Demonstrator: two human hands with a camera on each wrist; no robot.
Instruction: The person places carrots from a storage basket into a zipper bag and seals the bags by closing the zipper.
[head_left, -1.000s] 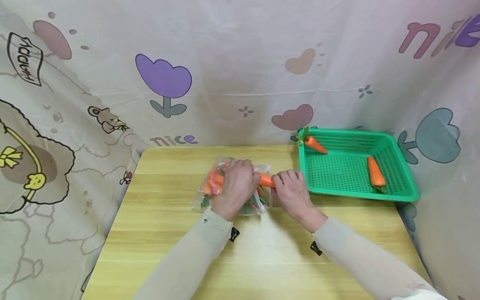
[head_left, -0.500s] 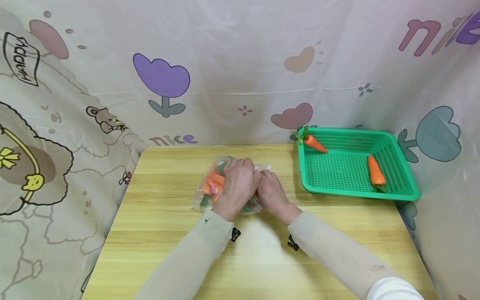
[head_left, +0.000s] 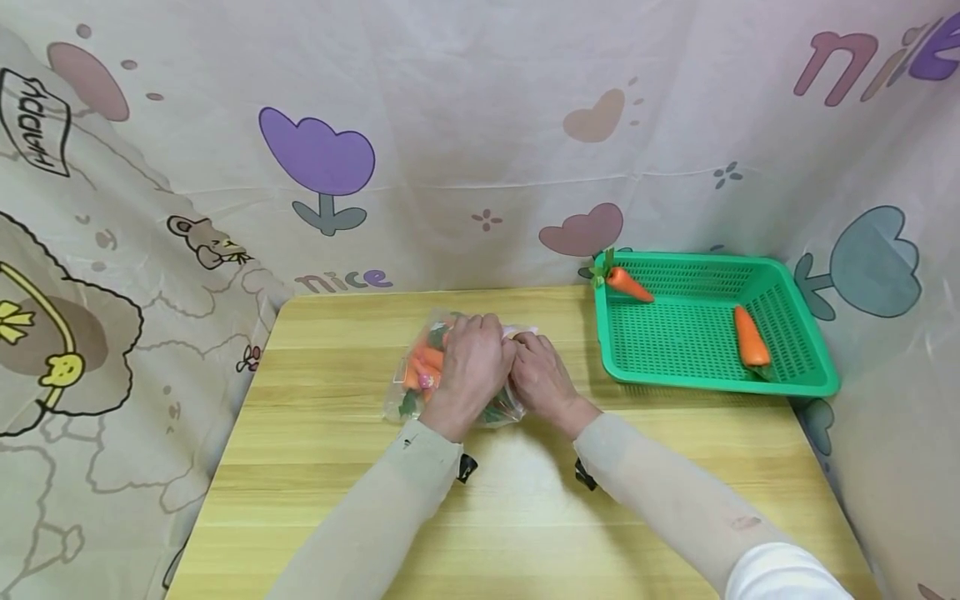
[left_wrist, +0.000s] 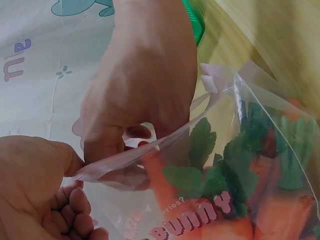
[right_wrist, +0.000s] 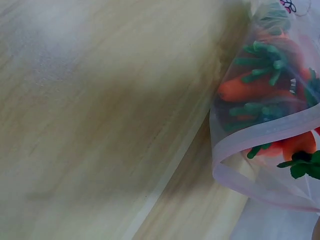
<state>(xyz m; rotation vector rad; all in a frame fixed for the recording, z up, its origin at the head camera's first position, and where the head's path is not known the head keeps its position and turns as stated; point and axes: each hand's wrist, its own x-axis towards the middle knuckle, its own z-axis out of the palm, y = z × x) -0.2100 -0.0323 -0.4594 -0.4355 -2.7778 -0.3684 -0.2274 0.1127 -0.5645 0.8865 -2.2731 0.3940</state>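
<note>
A clear zip bag [head_left: 405, 398] with carrots [head_left: 427, 359] and green leaves in it lies on the table. My left hand [head_left: 474, 367] pinches its mouth edge, plain in the left wrist view. My right hand [head_left: 543, 375] meets it at the mouth, fingers bent. In the left wrist view the right hand [left_wrist: 142, 75] reaches to the opening, some fingers behind the film, beside the tip of an orange carrot [left_wrist: 157, 170]. Its hold there is partly hidden, and I cannot tell what it grips. The right wrist view shows the bag's open pale rim [right_wrist: 270, 129].
A green plastic basket [head_left: 720, 387] stands at the back right. It holds two carrots: one carrot [head_left: 628, 285] at its left rear corner, another carrot [head_left: 750, 337] to the right. The wooden table [head_left: 517, 533] ends at a patterned cloth [head_left: 450, 150].
A second ago my right hand held a carrot across the bag's mouth; it has since moved left to the mouth, and the carrot is inside. The left hand has barely moved.
</note>
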